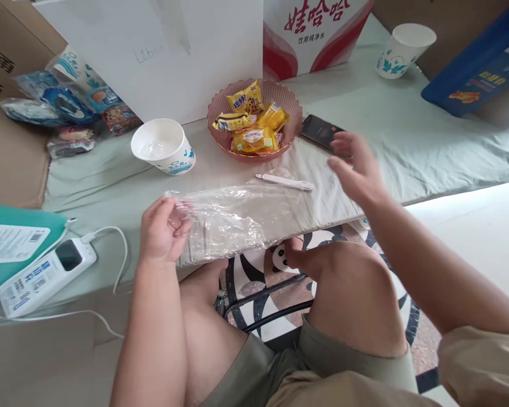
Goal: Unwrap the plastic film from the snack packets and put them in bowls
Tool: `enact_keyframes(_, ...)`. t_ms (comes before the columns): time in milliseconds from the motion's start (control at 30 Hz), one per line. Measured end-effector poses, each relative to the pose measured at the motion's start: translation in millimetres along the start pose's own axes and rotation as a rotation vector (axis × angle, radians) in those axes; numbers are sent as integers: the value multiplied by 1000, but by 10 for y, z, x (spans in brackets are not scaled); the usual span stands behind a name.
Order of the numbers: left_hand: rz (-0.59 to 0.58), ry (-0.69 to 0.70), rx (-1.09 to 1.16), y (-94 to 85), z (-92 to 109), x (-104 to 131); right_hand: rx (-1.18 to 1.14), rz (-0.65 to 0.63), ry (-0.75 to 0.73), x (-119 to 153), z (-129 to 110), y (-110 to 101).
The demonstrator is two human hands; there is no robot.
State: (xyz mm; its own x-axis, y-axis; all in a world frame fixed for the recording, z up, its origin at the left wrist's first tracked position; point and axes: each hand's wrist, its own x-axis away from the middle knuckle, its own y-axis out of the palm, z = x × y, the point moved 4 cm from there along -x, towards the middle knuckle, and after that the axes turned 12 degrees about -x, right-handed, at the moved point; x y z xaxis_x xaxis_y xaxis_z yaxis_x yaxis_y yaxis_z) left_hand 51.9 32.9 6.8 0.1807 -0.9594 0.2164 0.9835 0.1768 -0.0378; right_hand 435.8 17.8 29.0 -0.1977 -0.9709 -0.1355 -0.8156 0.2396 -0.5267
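My left hand [163,229] pinches one end of a clear plastic bag [237,217], which stretches rightward over the front edge of the cloth-covered surface. Raised on the other side, my right hand [358,169] has its fingers apart with nothing in them, close to a dark phone [320,131]. Just beyond the bag lies a slim white and pink pen-shaped tool [285,182]. Behind it, a pink ribbed bowl [218,135] holds several yellow-wrapped snacks [254,138]. A white paper cup [163,148] with clear plastic inside stands left of the bowl.
A white box [165,56] and a red-and-white carton [314,39] stand at the back. Another paper cup [405,51] and a blue package [475,68] are at the right. Far left are packaged snacks [68,107] and a white power bank [51,274] with a cable.
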Motion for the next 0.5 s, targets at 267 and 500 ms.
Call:
enact_keyframes(267,-149,-35,216,-200,60,102,-467,-495,139,444,-568,1117)
enact_keyframes(500,-294,-105,-17,-222,-75,260,-264,-573,-219,500,-635,1308)
